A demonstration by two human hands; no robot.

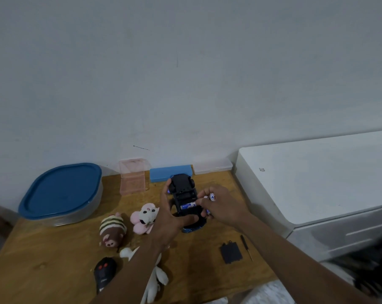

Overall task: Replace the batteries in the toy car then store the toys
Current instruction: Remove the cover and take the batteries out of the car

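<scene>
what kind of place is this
Probably a room at home: a wooden table against a plain wall, plush toys on it, and a white drawer unit beside it.

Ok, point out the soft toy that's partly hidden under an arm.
The white soft toy, nearest the person: the left forearm crosses it. The striped toy and pink toy lie uncovered.

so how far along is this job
Done: the battery cover is off and lies by the screwdriver. In hand: the left hand holds the toy car upside down; the right hand grips batteries, fingers at one battery in the bay; going in or out, I cannot tell. Left: refit the cover, then store the striped plush, pink plush, white plush and remote; the blue-lidded tub is shut.
</scene>
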